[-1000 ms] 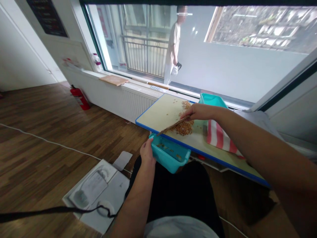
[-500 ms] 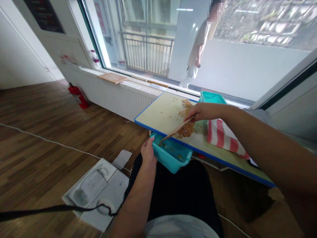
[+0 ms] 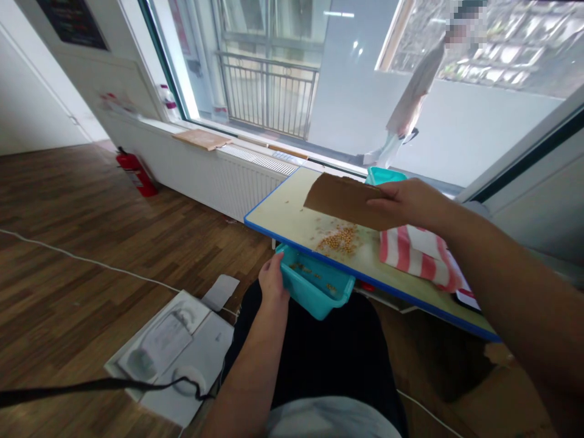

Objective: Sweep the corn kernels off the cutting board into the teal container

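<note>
My left hand (image 3: 272, 280) grips the left end of a teal plastic bin (image 3: 314, 288) held just under the near edge of a blue-rimmed table (image 3: 283, 214). A few tan beans lie inside the bin. My right hand (image 3: 410, 204) holds a brown cardboard sheet (image 3: 347, 199) lifted flat above the table. Under it a small pile of beans (image 3: 340, 238) sits near the table's edge. A red-and-white striped cloth (image 3: 410, 255) lies on the table beneath my right forearm.
A second teal bin (image 3: 384, 176) stands at the table's far edge by the window. A white radiator (image 3: 228, 182) runs along the wall, with a red fire extinguisher (image 3: 132, 171) on the floor. A white box (image 3: 177, 353) and a black cable (image 3: 91, 386) lie at my left. A person walks outside.
My right hand has lifted the cardboard off the table, from scraping the beans at the edge to held flat above them. The person outside has walked to the right.
</note>
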A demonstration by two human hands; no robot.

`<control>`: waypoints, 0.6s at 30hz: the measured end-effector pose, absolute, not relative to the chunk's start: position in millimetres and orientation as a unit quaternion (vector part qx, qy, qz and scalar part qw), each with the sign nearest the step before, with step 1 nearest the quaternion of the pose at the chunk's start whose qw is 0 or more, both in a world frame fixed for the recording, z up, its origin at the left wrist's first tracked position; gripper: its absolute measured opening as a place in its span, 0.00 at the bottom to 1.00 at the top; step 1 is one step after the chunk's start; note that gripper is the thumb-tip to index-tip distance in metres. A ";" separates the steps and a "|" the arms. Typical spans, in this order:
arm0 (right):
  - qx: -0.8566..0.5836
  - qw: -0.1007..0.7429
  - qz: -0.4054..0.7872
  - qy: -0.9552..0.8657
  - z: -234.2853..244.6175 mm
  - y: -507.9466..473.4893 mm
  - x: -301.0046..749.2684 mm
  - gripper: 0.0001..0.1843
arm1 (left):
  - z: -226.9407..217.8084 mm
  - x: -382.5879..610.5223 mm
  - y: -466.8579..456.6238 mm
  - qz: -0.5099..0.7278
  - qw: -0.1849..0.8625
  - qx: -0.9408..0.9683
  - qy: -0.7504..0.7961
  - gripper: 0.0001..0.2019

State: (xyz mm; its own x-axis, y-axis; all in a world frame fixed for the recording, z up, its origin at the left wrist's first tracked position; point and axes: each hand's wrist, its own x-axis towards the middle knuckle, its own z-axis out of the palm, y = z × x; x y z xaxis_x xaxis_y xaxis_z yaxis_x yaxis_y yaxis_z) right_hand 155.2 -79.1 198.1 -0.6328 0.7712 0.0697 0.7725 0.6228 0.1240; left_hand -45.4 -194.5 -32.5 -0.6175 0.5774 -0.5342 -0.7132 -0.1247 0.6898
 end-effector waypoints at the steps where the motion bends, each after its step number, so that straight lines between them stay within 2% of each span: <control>1: -0.453 -0.013 -0.112 -0.885 196.4 -83.9 157.6 0.19 | -32.2 -45.5 -193.6 0.744 0.432 -0.068 0.506 0.14; 4: -0.524 -0.038 -0.175 -0.833 188.7 -99.1 161.6 0.21 | -31.5 -45.9 -191.1 0.736 0.429 -0.070 0.519 0.13; 10: -0.606 0.013 -0.224 -0.763 189.2 -123.2 154.7 0.25 | -30.0 -45.7 -191.5 0.742 0.433 -0.071 0.507 0.14; 18: -0.657 -0.014 -0.200 -0.727 196.1 -148.3 145.9 0.21 | -37.7 -44.8 -192.3 0.757 0.430 -0.067 0.488 0.15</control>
State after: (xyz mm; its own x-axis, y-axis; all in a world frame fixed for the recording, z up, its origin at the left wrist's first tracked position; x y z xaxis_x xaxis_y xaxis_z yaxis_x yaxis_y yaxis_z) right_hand 145.9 -148.3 196.1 -0.1375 0.9607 0.2411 0.9492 0.0583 0.3091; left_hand -44.8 -192.3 -37.7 -0.6212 0.5859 -0.5204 -0.7158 -0.1540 0.6811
